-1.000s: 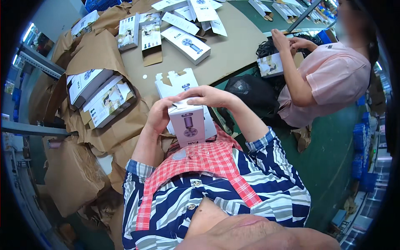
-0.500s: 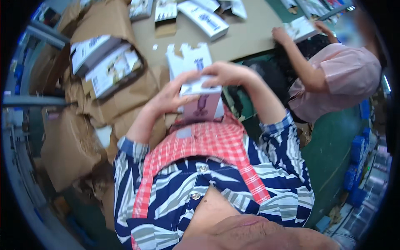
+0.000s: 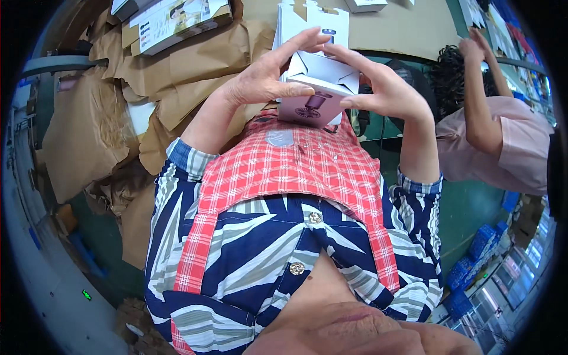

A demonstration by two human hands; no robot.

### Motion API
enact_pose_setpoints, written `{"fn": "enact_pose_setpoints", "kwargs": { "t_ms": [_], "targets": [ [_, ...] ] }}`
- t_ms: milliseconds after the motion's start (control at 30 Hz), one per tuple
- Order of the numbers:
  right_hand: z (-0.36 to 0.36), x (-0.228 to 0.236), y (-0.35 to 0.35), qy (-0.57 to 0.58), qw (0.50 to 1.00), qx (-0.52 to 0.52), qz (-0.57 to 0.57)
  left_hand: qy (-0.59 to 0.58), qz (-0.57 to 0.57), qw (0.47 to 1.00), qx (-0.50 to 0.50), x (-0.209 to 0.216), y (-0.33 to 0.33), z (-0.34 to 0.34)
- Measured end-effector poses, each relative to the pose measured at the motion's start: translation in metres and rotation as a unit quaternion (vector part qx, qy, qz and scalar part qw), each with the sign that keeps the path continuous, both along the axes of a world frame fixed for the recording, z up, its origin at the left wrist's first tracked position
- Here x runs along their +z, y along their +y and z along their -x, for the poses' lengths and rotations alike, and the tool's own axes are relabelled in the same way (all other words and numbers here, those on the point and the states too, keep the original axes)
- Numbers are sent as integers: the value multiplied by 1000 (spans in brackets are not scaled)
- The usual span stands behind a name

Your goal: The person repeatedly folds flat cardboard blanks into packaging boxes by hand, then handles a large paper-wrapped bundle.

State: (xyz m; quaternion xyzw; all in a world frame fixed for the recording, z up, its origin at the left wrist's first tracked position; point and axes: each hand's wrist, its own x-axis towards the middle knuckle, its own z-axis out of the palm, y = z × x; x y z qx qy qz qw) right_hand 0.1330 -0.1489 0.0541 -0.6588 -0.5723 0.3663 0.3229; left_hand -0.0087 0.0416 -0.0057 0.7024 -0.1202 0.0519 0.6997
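A small white and mauve carton (image 3: 307,110) stands between my hands at the table's near edge, close to my red checked apron. Its mauve side, printed with a purple device, faces me, and white folded flaps lie across its top end. My left hand (image 3: 260,77) grips it from the left, with the thumb along the near top edge and the fingers over the far side. From the right my right hand (image 3: 393,89) holds it likewise, thumb on the near edge. Just behind lie white cartons (image 3: 296,22) with cut-out tabs, partly hidden by my fingers.
Crumpled brown paper (image 3: 195,71) spreads at the left, with a printed carton (image 3: 177,26) on it. Another white box (image 3: 365,5) lies on the tan tabletop (image 3: 402,29). A co-worker in a pink shirt (image 3: 520,127) sits at the right, hands raised.
My view has shifted, so the table sits higher in the picture. My right hand has come off the carton's top to its right side. The co-worker's hands no longer hold a white box.
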Motion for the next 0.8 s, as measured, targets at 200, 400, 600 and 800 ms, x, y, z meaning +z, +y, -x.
{"fn": "enact_pose_setpoints", "kwargs": {
  "t_ms": [200,400,600,800],
  "targets": [
    [31,3,-13,20,987,-160,-23,21,118,993,-11,7,-9,11],
    [56,-4,-13,-155,967,-198,-50,92,121,988,20,16,-17,21],
    [52,-10,-21,-8,989,-137,-58,125,242,961,52,14,-23,31],
    [61,-7,-20,8,987,-155,-47,79,155,980,96,15,-26,35]
  ]
}}
